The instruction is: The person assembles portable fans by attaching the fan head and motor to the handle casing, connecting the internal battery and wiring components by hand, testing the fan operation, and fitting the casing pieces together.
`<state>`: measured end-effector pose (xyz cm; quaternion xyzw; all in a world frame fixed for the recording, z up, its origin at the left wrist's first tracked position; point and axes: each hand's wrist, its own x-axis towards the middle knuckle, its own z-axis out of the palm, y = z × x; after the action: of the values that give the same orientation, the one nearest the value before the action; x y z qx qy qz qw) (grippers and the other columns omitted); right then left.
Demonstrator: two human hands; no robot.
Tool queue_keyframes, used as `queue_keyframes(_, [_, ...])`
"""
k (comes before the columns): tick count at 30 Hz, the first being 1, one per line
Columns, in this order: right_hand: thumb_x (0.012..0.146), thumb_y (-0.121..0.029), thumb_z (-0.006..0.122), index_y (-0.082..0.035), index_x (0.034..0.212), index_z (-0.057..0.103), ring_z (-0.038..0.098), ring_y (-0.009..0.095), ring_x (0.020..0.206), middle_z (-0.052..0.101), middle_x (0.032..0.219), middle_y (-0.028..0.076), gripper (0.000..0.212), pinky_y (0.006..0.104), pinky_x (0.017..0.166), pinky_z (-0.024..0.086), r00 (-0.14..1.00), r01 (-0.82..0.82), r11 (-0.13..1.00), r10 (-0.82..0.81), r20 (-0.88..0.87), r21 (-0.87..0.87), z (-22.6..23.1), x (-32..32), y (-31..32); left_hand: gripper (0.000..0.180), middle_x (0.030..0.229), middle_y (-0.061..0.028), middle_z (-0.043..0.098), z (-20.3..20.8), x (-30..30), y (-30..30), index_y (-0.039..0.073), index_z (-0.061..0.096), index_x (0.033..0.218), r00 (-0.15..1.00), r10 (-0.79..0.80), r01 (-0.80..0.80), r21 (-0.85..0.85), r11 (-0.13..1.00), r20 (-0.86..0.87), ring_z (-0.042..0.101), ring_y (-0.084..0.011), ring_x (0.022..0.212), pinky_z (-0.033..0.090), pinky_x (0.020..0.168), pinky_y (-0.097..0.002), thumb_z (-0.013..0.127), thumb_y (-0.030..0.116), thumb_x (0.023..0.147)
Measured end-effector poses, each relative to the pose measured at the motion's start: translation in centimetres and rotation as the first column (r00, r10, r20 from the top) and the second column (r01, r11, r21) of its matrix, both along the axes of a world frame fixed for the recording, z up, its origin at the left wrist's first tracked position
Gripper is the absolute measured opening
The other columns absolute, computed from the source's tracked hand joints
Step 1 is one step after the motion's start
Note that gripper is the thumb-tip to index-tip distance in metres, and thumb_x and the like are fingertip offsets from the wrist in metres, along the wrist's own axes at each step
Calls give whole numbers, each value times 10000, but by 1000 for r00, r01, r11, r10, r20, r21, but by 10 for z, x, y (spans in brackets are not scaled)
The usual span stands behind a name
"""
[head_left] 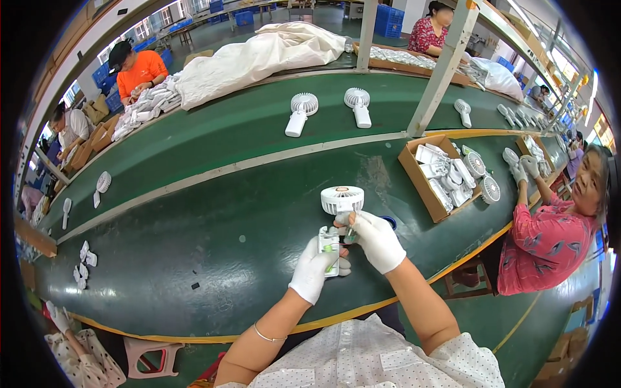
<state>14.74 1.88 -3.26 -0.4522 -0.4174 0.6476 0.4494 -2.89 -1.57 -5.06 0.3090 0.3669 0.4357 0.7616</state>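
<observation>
My left hand [312, 269], in a white glove with some fingertips bare, is closed around a white fan handle shell [328, 249]. The shell's hollow side faces up and shows green parts within. My right hand [380, 244], gloved the same way, pinches a small green circuit board [350, 235] beside the shell's upper end. Just beyond both hands is a white round fan head [342, 200] with a slatted rim; whether it touches the fingers I cannot tell. A dark blue ring [389, 222] lies partly hidden behind my right hand.
A cardboard box [437, 210] of white fan parts stands to the right, with fan heads [491, 189] beside it. A co-worker in pink sits beyond. Handheld fans [358, 107] lie on the green belt [226, 145]. Left are small white parts [83, 265] and a black piece [195, 286].
</observation>
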Motion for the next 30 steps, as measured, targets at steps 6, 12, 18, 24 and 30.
queue_keyframes(6, [1018,-490,525,-31,1388,468,636,269,957,636,1158,132,592,410,834,520,902,-118,965,6,-432,-233,-17,4,-16,352,1066,-133,641,20,2,-5,-26,503,1281,997,51,-39,172,984,-62,678,-204,856,597,753,-359,535,175,995])
queue_keyframes(12, [1004,-565,501,-39,1303,493,607,189,841,614,1080,117,605,325,691,525,907,-69,918,-105,-409,-390,3,-16,-8,341,1031,-101,659,20,-2,-12,-14,550,1236,949,-285,308,192,932,-138,664,-161,907,535,837,-296,572,251,1022])
queue_keyframes(18, [1033,-534,441,-85,1327,476,606,199,751,606,1166,157,538,274,544,507,778,-11,958,-171,-605,-286,-7,-3,36,349,1085,-118,665,19,2,-12,-24,538,1266,972,-214,230,197,953,-98,667,-190,966,536,885,-329,545,230,1027])
queue_keyframes(24, [995,-400,577,-36,1366,471,628,207,932,599,1251,171,530,235,513,426,735,59,997,-81,-673,-55,20,-4,54,396,1207,-186,630,13,-5,3,-38,492,1331,992,-73,61,115,992,102,622,-272,1153,522,968,-418,541,184,1008])
queue_keyframes(30, [941,-375,671,-25,1347,492,623,219,998,610,1249,158,565,260,598,468,682,-1,1000,-9,-732,-14,1,-12,54,415,1045,-109,622,12,-7,6,-1,498,1329,994,-27,23,33,999,104,674,-221,918,584,775,-395,579,248,1007])
